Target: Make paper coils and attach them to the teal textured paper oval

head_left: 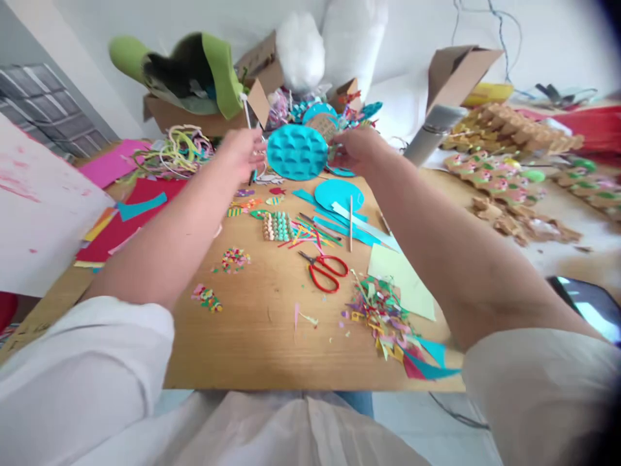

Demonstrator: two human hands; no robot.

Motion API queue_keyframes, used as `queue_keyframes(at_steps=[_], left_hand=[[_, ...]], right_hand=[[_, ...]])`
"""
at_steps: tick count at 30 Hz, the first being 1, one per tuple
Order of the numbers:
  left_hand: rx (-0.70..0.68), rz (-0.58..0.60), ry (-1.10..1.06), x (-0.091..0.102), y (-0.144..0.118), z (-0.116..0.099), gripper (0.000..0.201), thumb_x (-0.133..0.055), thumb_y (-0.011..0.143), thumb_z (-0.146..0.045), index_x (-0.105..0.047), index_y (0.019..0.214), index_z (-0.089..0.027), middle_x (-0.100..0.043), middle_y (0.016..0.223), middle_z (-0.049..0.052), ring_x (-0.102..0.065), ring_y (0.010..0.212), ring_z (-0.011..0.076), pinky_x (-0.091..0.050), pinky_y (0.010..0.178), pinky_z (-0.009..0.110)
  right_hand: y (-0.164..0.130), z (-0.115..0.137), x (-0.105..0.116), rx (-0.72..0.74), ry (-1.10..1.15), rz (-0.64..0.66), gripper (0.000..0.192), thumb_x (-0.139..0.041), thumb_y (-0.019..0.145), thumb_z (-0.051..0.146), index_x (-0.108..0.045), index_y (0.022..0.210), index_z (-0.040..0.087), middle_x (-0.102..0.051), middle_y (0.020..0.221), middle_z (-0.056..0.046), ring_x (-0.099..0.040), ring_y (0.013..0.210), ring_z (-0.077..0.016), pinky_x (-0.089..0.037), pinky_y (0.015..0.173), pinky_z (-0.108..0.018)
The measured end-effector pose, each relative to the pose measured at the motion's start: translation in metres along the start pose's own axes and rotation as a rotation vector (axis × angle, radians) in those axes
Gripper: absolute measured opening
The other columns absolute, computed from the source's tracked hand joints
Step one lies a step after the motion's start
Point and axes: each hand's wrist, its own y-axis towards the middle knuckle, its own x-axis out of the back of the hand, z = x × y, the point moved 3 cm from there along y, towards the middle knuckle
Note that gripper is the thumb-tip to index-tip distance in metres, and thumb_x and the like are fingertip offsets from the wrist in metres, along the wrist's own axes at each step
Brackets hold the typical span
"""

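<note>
A round blue disc [297, 153] with rows of scalloped, scale-like flaps faces me at the far part of the table, between my hands. My left hand [245, 154] has its curled fingers at the disc's left edge. At the opposite edge are the bent fingers of my right hand [356, 147], partly hidden by the hand itself. Nearer to me lies a plain blue circle [338, 195]. Small paper fish [250, 204] and a patch of rolled paper pieces [277, 226] sit below the disc. Red-handled scissors [326, 269] rest mid-table.
Paper scraps [381, 307] pile at the right, beside a pale green sheet [402, 278]. Confetti heaps [235, 259] lie left of centre. A grey bottle [431, 136] stands by my right forearm. Egg cartons [495, 175] and a phone [589, 307] are farther right. Paper strips [187, 149] lie at back left.
</note>
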Motion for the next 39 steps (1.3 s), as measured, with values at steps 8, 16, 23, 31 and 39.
queue_keyframes(at_steps=[8,16,23,31,39], left_hand=[[-0.002,0.158,-0.139,0.093,-0.11,-0.035,0.016,-0.067,0.081,-0.028,-0.064,0.093,-0.016,-0.07,0.094,0.007,-0.065,0.104,0.0269,-0.053,0.087,0.041],[0.251,0.128,-0.195,0.148,-0.249,0.039,0.036,-0.065,0.084,-0.037,-0.063,0.116,-0.019,-0.066,0.123,0.01,-0.062,0.113,0.0287,-0.052,0.089,0.042],[0.401,0.173,-0.247,0.15,-0.314,0.095,0.04,-0.056,0.091,-0.045,-0.058,0.123,-0.021,-0.058,0.136,0.011,-0.052,0.127,0.0289,-0.047,0.1,0.043],[0.325,0.264,-0.141,0.126,-0.29,0.115,0.048,-0.056,0.09,-0.049,-0.052,0.128,-0.021,-0.058,0.137,0.012,-0.051,0.129,0.0265,-0.04,0.108,0.042],[0.238,0.23,-0.037,0.11,-0.265,0.124,0.052,-0.055,0.088,-0.053,-0.051,0.126,-0.019,-0.056,0.137,0.015,-0.052,0.128,0.0266,-0.043,0.105,0.041]], right_hand=[[-0.117,0.032,-0.007,0.148,-0.113,0.378,0.041,-0.049,0.097,0.029,-0.056,0.06,0.012,-0.068,0.073,0.001,-0.066,0.073,-0.008,-0.053,0.068,-0.025],[-0.242,-0.031,0.007,0.076,-0.205,0.698,0.026,-0.064,0.088,0.042,-0.068,0.082,0.017,-0.072,0.089,-0.007,-0.066,0.083,-0.0169,-0.053,0.076,-0.03],[-0.303,-0.106,0.012,-0.085,-0.223,0.715,0.043,-0.059,0.083,0.061,-0.066,0.076,0.019,-0.07,0.079,-0.006,-0.064,0.079,-0.0196,-0.051,0.071,-0.032],[-0.281,-0.137,0.019,-0.068,-0.168,0.562,0.041,-0.062,0.082,0.059,-0.068,0.079,0.019,-0.071,0.086,-0.006,-0.064,0.085,-0.0222,-0.051,0.077,-0.034],[-0.259,-0.145,0.013,-0.075,-0.072,0.475,0.036,-0.063,0.083,0.056,-0.066,0.082,0.02,-0.071,0.098,-0.008,-0.063,0.098,-0.0238,-0.049,0.086,-0.036]])
